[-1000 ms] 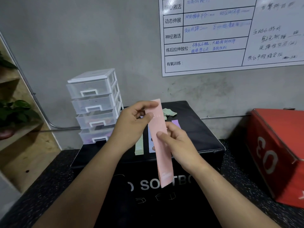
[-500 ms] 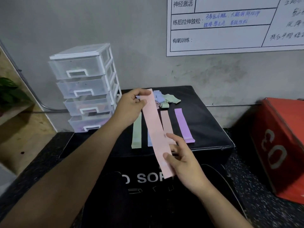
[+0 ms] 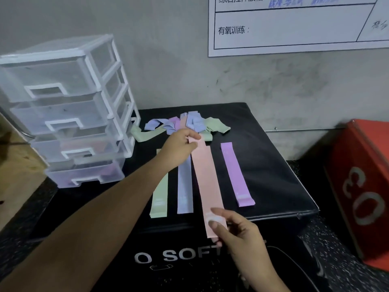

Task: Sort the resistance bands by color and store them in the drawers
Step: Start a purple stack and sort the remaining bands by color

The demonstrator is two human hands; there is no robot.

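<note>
A long pink band (image 3: 205, 182) is stretched flat over the black soft box (image 3: 273, 165). My left hand (image 3: 179, 147) pinches its far end and my right hand (image 3: 233, 230) pinches its near end past the box's front edge. Beside it lie a green band (image 3: 160, 199), a blue band (image 3: 184, 190) and a purple band (image 3: 236, 175), all flat. A loose pile of mixed bands (image 3: 189, 125) sits at the back of the box. The clear four-drawer unit (image 3: 67, 110) stands at the left with every drawer closed.
A red box (image 3: 362, 186) stands on the floor to the right. A whiteboard (image 3: 294, 26) hangs on the grey wall behind. A wooden shelf (image 3: 14, 165) is at the far left.
The pink band has gone from held upright in front of me to stretched low along the box between the blue and purple bands. My right hand slid down to its near end.
</note>
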